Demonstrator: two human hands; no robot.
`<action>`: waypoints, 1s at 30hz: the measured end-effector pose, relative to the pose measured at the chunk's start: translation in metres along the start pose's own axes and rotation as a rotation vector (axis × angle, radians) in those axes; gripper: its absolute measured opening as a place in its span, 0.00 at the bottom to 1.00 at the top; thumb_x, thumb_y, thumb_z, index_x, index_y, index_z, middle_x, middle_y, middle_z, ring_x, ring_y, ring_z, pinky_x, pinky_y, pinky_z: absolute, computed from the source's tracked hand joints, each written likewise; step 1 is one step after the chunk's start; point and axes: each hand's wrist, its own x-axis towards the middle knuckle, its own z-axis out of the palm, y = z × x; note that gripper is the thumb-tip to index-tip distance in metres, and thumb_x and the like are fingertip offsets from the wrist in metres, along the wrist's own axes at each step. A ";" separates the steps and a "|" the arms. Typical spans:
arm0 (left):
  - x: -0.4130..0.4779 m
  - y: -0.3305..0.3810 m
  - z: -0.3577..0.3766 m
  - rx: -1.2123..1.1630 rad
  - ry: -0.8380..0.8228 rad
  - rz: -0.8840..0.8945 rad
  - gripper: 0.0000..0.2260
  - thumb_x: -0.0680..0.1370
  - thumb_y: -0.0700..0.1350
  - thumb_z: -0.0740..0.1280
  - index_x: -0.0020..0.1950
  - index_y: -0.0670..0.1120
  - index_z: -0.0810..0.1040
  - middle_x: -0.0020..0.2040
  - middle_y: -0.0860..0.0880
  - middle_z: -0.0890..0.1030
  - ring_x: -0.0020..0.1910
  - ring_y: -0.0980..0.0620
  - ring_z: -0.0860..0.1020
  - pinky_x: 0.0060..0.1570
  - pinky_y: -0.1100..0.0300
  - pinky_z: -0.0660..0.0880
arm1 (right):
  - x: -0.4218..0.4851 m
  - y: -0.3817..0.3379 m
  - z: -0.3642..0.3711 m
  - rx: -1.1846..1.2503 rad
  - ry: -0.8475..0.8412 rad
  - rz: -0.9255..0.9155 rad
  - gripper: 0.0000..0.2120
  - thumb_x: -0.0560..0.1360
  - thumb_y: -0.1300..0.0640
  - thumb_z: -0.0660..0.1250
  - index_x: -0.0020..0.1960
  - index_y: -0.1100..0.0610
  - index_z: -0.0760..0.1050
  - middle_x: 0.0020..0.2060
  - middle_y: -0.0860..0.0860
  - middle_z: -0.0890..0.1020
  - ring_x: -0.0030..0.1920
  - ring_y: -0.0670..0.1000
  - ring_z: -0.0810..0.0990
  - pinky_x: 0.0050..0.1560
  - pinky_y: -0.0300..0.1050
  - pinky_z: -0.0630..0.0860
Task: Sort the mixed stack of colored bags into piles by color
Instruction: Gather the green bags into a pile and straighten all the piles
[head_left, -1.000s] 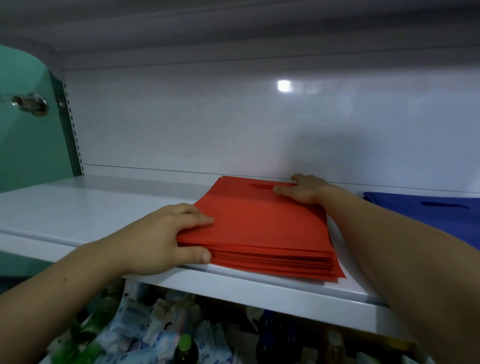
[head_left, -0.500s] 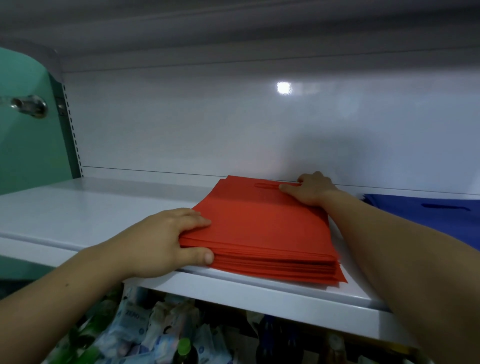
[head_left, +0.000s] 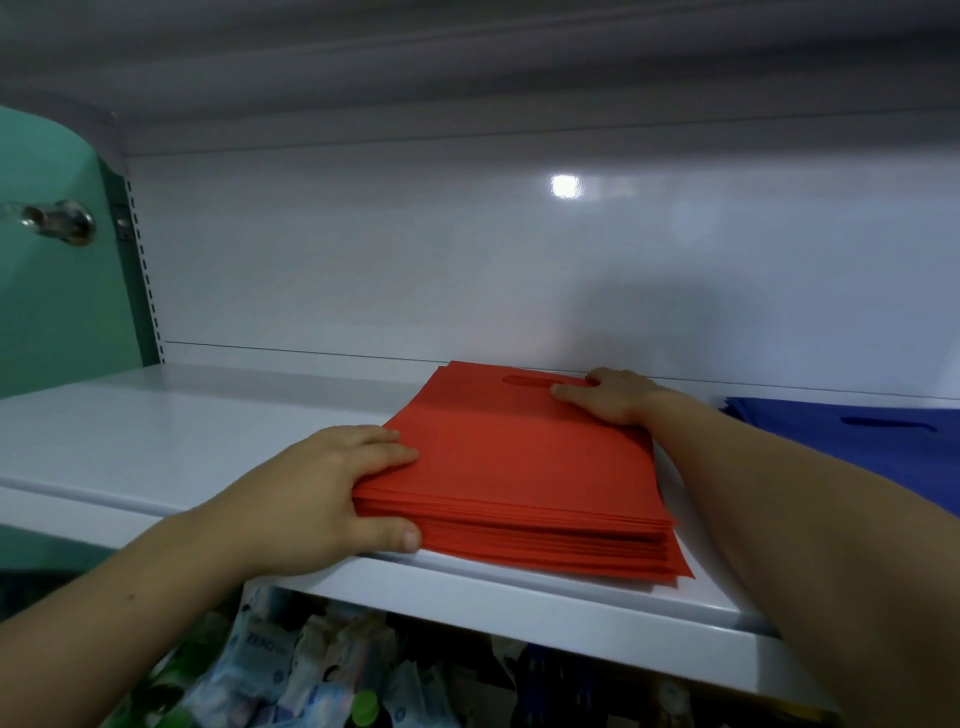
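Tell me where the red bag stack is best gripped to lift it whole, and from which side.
Pinch the red bag stack at its near left corner, coming from the left, thumb low and fingers on top, as the left hand does; that layered edge is exposed. Hold the far right corner with the right hand, since loose thin bags may slide.

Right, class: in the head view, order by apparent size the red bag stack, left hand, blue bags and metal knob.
1. Stack of flat red fabric bags
2. Left hand and flat blue fabric bags: alike; the blue ones are partly hidden.
3. Round metal knob
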 end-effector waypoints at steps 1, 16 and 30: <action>0.000 0.000 0.000 0.020 0.006 0.002 0.57 0.48 0.85 0.43 0.74 0.62 0.58 0.74 0.63 0.56 0.63 0.70 0.53 0.66 0.69 0.51 | 0.001 0.001 0.000 0.011 -0.019 -0.013 0.47 0.66 0.23 0.57 0.75 0.53 0.62 0.72 0.54 0.68 0.69 0.57 0.69 0.68 0.50 0.66; -0.003 0.000 -0.001 0.104 0.016 0.048 0.52 0.53 0.83 0.47 0.74 0.62 0.58 0.74 0.63 0.58 0.70 0.66 0.56 0.66 0.70 0.50 | -0.006 -0.005 -0.005 -0.139 0.020 0.027 0.48 0.64 0.21 0.54 0.70 0.55 0.70 0.68 0.56 0.73 0.64 0.58 0.73 0.62 0.50 0.71; -0.003 -0.006 0.009 -0.026 0.104 0.108 0.50 0.57 0.83 0.43 0.71 0.58 0.66 0.59 0.66 0.64 0.58 0.68 0.62 0.57 0.75 0.58 | -0.010 -0.011 0.002 -0.143 0.100 0.031 0.45 0.68 0.24 0.54 0.73 0.54 0.65 0.69 0.59 0.67 0.69 0.62 0.65 0.67 0.54 0.67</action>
